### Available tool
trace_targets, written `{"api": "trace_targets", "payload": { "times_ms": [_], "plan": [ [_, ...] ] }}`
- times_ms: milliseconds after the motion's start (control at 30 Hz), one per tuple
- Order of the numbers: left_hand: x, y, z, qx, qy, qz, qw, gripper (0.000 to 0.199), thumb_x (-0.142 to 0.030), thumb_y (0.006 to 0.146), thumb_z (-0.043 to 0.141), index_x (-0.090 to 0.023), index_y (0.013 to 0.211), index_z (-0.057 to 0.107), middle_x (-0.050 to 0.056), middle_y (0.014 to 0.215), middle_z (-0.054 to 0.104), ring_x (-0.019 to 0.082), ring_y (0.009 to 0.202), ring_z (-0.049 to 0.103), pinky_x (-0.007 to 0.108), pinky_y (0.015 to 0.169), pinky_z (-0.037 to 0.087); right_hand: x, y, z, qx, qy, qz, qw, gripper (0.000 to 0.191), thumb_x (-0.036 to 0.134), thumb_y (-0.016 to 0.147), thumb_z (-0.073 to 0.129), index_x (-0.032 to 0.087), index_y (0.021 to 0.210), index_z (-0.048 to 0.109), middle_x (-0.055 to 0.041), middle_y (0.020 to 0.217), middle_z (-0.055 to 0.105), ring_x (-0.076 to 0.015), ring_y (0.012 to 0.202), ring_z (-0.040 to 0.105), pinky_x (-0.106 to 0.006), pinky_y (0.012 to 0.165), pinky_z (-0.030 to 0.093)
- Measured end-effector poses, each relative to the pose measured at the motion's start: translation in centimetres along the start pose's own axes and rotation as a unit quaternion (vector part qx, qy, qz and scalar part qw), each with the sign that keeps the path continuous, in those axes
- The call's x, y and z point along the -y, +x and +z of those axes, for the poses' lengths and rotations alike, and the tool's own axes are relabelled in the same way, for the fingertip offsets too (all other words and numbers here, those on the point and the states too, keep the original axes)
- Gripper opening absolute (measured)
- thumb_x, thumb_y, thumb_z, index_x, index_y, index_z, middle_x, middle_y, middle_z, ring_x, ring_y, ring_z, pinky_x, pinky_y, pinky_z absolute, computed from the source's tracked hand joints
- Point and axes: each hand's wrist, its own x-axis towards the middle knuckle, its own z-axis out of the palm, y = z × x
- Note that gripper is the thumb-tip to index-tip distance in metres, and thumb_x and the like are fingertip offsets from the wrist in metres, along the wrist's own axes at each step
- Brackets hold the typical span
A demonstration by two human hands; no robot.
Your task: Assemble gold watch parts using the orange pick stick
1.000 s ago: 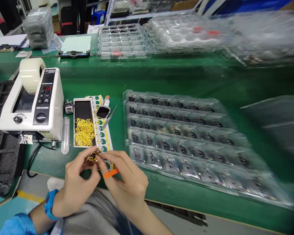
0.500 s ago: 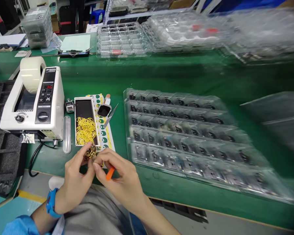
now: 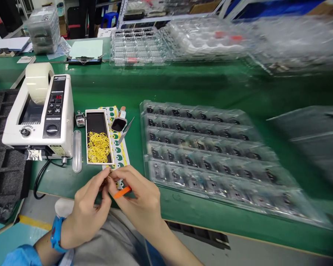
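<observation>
My left hand (image 3: 89,207), with a blue band on the wrist, pinches a small gold-brown metal part (image 3: 104,182) mostly hidden by the fingers. My right hand (image 3: 140,195) meets it at the fingertips, closed around a thin tool with an orange handle (image 3: 123,192); its working end is hidden. Just beyond both hands lies a white-rimmed box (image 3: 96,121) with yellow rings (image 3: 98,147) heaped in its near half. Beside the box, a sheet with green and yellow cut shapes (image 3: 113,114) carries a square dark-faced watch-like thing (image 3: 118,125) and a pointed silver blade (image 3: 127,130).
A white tape dispenser (image 3: 59,111) stands left, near a small metal counter (image 3: 80,119) and a clear narrow case (image 3: 77,151). To the right spreads a clear compartment tray (image 3: 147,159) with small black parts. More clear trays (image 3: 138,48) line the back, beside a clipboard (image 3: 86,50).
Both hands have turned inward and drawn closer together, so the metal part is now mostly covered. The orange handle has tilted from steep to nearly level. The camera view has shifted slightly.
</observation>
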Motion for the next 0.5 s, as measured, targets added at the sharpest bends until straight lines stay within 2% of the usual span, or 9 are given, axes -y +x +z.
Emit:
{"api": "trace_targets", "payload": {
  "times_ms": [100,167,267,367,433,500],
  "plan": [
    [0.1,-0.3,-0.1,0.0,-0.005,-0.013,1.0,0.066,0.001,0.085,0.058,-0.031,0.142,0.052,0.004,0.126,0.071,0.018,0.106,0.073,0.024,0.093,0.058,-0.3,0.0,0.3,0.004,0.01,-0.014,1.0,0.014,0.004,0.087,0.058,0.018,0.084,0.058,-0.0014,0.073,0.063,-0.0122,0.062,0.06,-0.022,0.052,0.047],
    [0.3,-0.5,-0.1,-0.013,-0.013,-0.042,0.999,0.06,0.0,0.087,0.058,-0.029,0.139,0.056,0.004,0.125,0.072,0.018,0.105,0.073,0.023,0.093,0.058,-0.3,0.0,0.4,0.028,0.056,-0.013,0.998,0.015,0.005,0.086,0.057,0.019,0.081,0.056,0.0002,0.07,0.06,-0.0117,0.06,0.057,-0.022,0.053,0.046],
    [0.9,-0.4,0.0,-0.035,-0.042,-0.103,0.993,0.048,-0.004,0.088,0.057,-0.024,0.133,0.061,0.005,0.123,0.073,0.018,0.102,0.074,0.022,0.091,0.059,0.4,0.3,0.1,0.086,0.149,0.018,0.985,0.017,0.006,0.084,0.056,0.02,0.074,0.052,0.0024,0.066,0.056,-0.0107,0.058,0.053,-0.021,0.053,0.044],
    [1.4,0.1,-0.4,-0.087,-0.091,-0.168,0.978,0.041,-0.007,0.089,0.058,-0.02,0.128,0.063,0.007,0.118,0.075,0.018,0.098,0.075,0.022,0.088,0.061,0.9,1.2,-0.5,0.123,0.209,0.058,0.968,0.018,0.009,0.082,0.055,0.02,0.069,0.05,0.0029,0.064,0.054,-0.0104,0.057,0.052,-0.021,0.051,0.041],
    [1.5,0.3,-0.8,-0.119,-0.124,-0.199,0.965,0.039,-0.009,0.089,0.059,-0.019,0.126,0.064,0.007,0.115,0.076,0.019,0.098,0.076,0.024,0.089,0.061,0.4,2.3,-0.6,0.104,0.186,0.089,0.973,0.018,0.014,0.084,0.055,0.021,0.068,0.05,0.0034,0.061,0.052,-0.0101,0.053,0.049,-0.021,0.049,0.038],
    [1.4,0.2,-1.4,-0.13,-0.152,-0.215,0.956,0.038,-0.01,0.088,0.061,-0.019,0.125,0.064,0.006,0.112,0.077,0.02,0.101,0.075,0.025,0.09,0.061,-1.2,3.7,-0.2,0.088,0.097,0.125,0.983,0.022,0.022,0.086,0.056,0.021,0.065,0.048,0.0046,0.054,0.047,-0.0098,0.047,0.041,-0.022,0.046,0.031]
  ]
}}
